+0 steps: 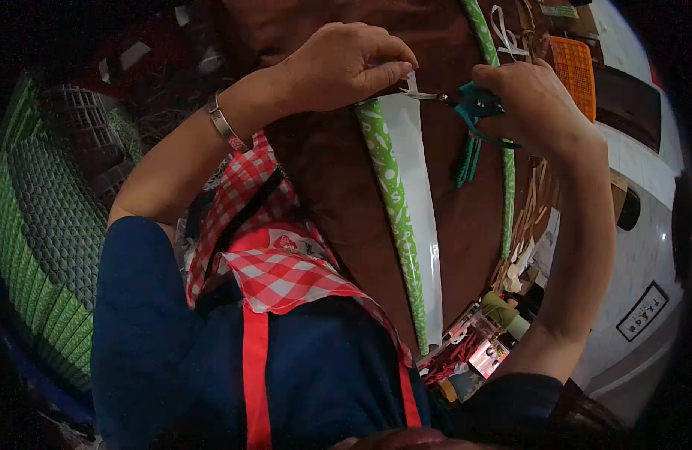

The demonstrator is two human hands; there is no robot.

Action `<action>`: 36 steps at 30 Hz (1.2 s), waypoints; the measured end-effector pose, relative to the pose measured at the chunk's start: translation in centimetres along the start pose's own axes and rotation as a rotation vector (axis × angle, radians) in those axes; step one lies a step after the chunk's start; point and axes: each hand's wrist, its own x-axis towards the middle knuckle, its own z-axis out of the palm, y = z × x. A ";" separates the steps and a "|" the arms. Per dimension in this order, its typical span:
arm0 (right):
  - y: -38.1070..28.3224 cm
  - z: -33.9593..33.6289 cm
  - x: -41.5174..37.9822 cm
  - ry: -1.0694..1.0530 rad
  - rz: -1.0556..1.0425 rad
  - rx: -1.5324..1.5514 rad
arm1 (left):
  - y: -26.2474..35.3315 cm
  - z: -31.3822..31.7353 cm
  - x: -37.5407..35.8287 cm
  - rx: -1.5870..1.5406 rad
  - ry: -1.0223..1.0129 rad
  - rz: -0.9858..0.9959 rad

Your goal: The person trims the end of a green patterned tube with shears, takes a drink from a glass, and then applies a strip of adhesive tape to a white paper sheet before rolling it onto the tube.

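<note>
My left hand [353, 64] pinches a small white strip [412, 81] between thumb and fingers. Scissors [466, 105] with teal handles are in my right hand [530, 101], and their blades point left toward the strip. A teal cord or band hangs below the handles. Under both hands, a partly rolled sheet [397, 202], green with white lettering on the rolled side and plain white on the other, lies on the brown surface [331, 165]. Whether the blades touch the strip is too small to tell.
Many green patterned rolls [46, 225] stand stacked at the left. Another green roll [508, 202] lies along the right side, near brown strips [530, 210]. An orange basket [573, 75] is at the upper right. A phone [488, 356] and red strings [451, 360] sit at the lower right.
</note>
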 end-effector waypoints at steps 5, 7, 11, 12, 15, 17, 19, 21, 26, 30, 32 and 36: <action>0.0 1.0 1.0 -0.002 0.013 0.037 | 0.2 -0.7 -0.3 -0.133 0.002 -0.115; 0.5 2.2 1.0 -0.017 0.039 0.088 | 0.3 -0.7 -0.3 -0.183 0.006 -0.154; 1.8 6.8 1.8 0.214 0.100 0.170 | -0.2 -0.8 -0.6 -0.279 0.091 -0.255; 1.9 7.5 2.1 0.295 0.172 0.202 | -0.2 -0.9 -0.6 -0.285 0.099 -0.290; 1.4 9.7 4.0 0.282 0.313 0.260 | -1.0 -0.6 -1.2 -0.298 0.111 -0.234; 0.6 11.0 4.8 0.264 0.369 0.201 | -0.6 -0.7 -1.5 -0.302 0.097 -0.239; 0.3 13.3 5.4 0.390 0.349 0.043 | -0.3 -0.8 -1.5 -0.300 0.080 -0.232; -0.6 13.5 5.4 0.532 0.352 -0.027 | 0.1 -0.7 -1.3 -0.323 0.129 -0.304; -3.1 13.3 0.9 0.807 0.328 0.086 | 0.7 -0.6 0.4 -0.203 0.012 -0.261; -8.9 14.9 -6.8 0.807 0.433 0.309 | -0.7 1.2 4.5 0.233 -0.007 0.003; -12.3 16.8 -11.1 0.783 0.533 0.391 | -2.7 2.7 6.8 0.472 -0.004 0.134; -19.6 21.7 -18.7 0.743 0.815 0.518 | -4.2 5.5 9.7 0.634 -0.028 0.035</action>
